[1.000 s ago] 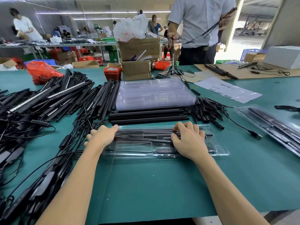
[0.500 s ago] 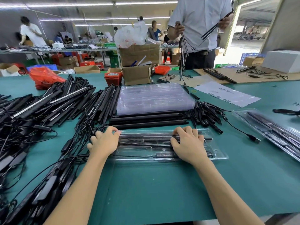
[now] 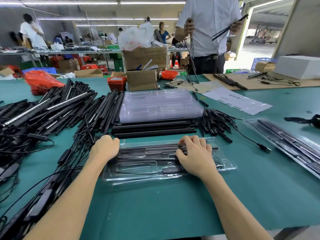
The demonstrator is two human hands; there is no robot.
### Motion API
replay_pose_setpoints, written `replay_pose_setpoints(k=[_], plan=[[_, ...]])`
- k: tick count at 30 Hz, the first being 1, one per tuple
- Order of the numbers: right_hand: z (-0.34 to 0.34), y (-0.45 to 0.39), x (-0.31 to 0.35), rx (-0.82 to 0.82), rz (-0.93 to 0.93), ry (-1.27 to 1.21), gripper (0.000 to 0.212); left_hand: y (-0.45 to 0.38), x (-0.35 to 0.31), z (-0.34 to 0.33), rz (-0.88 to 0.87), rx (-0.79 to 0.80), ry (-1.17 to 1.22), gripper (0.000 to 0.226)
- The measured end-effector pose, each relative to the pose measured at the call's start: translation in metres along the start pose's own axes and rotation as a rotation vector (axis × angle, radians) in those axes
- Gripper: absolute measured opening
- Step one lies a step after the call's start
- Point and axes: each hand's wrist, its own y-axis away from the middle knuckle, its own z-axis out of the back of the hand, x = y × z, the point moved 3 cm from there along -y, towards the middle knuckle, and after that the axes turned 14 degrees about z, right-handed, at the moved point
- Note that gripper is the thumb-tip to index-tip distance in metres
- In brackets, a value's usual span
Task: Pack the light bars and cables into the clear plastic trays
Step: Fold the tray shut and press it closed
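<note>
Hands on the glossy clear plastic blister tray [image 3: 166,170], its long axis left to right on the green felt table [image 3: 173,205]: left hand [image 3: 105,148] curled over its left end, right hand [image 3: 195,156] pressing bent fingers onto slim black light bars [image 3: 155,151] inside. Beyond lie matte black bars [image 3: 152,127] parallel to it, then a stack of ribbed clear trays [image 3: 161,105].

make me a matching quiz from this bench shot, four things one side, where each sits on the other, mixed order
Things:
1. stack of empty clear trays
2. red basket of screws
3. printed paper sheet
4. right hand

Places:
A. on the tray being packed
B. right of the tray stack
C. behind the row of black light bars
D. left of the small cardboard box

Pairs: 1-C, 2-D, 3-B, 4-A
</note>
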Motion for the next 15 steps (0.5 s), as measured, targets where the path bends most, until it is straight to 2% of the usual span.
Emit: replay_pose_setpoints(k=[2,5,11,15], plan=[[0.001,0.001,0.0,0.008,0.006,-0.008,0.019,0.004,0.0,0.0,-0.02,-0.085,-0.089,0.039],[0.002,0.001,0.002,0.019,0.004,-0.015,0.02,0.011,-0.004,0.0,-0.019,-0.139,-0.164,0.035],[0.005,0.003,0.002,0.014,-0.008,-0.065,0.018,0.009,-0.002,0.0,0.002,-0.117,-0.127,0.026],[0.005,0.003,0.002,0.0,-0.012,-0.068,0.018,0.013,0.0,0.007,-0.068,-0.186,-0.12,0.036]])
